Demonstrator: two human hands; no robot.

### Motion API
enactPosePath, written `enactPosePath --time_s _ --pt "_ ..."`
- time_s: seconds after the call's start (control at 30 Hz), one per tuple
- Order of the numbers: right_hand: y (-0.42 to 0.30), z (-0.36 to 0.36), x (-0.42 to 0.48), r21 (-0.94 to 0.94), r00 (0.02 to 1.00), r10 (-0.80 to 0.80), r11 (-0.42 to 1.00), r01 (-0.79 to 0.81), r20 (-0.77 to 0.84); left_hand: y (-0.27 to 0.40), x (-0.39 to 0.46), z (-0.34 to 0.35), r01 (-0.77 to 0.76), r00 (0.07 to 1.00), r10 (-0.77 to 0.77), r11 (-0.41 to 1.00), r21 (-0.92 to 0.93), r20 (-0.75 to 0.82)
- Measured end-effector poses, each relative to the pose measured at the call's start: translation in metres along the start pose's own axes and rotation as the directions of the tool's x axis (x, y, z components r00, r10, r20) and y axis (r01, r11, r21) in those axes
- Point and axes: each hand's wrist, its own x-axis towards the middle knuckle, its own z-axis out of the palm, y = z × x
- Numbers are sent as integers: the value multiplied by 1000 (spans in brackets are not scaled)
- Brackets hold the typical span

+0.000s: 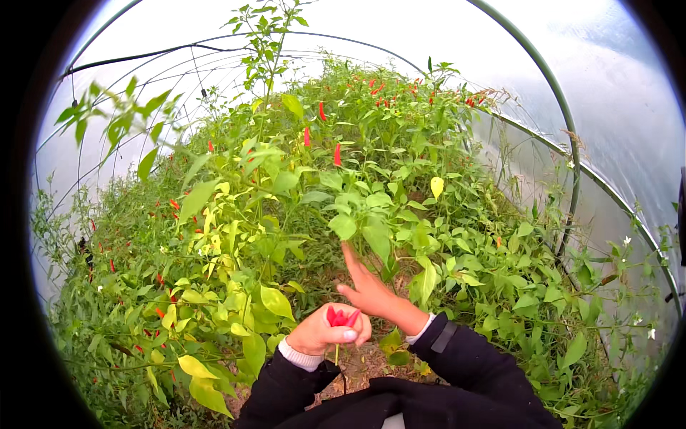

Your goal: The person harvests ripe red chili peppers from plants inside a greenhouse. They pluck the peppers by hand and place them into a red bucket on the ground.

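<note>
My left hand [333,333] is closed around several red chili peppers [338,317], whose tips stick up out of the fist. A thin green stem [336,355] hangs below the thumb. Just beyond it, my right hand [372,292] reaches forward with straight fingers and the thumb apart, with nothing seen in it. Its fingertips touch or pass under the broad green leaves [343,226] of a chili pepper plant, which partly hide them. Farther up, red chili peppers [337,154] stand upright among the foliage.
Dense chili plants [134,300] with red fruit crowd the left side. Yellowing leaves [276,301] hang close to my left hand. More plants [514,305] grow on the right, beside the tunnel's metal hoop [569,123] and plastic film [621,107]. Bare soil [356,370] shows below my hands.
</note>
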Motion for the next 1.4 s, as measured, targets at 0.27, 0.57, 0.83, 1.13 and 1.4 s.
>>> enactPosePath --time_s 0.27,0.57,0.83,1.13,1.4 --pt "27 -61 -9 376 865 252 923 -81 -433 0 94 -89 -246 738 157 968 -45 -657" --pt "22 -100 -35 548 767 313 835 60 -560 16 228 -55 -89 948 60 993 -80 -312" --pt "-17 -120 -59 530 765 296 845 69 -572 -3 180 0 -86 939 141 979 184 -312" --pt "-93 -54 -80 586 963 211 807 -75 -168 -45 3 60 -234 610 368 930 285 -702" --pt "-93 78 -108 497 980 107 850 -176 165 -61 -149 157 -473 228 324 861 187 -918"
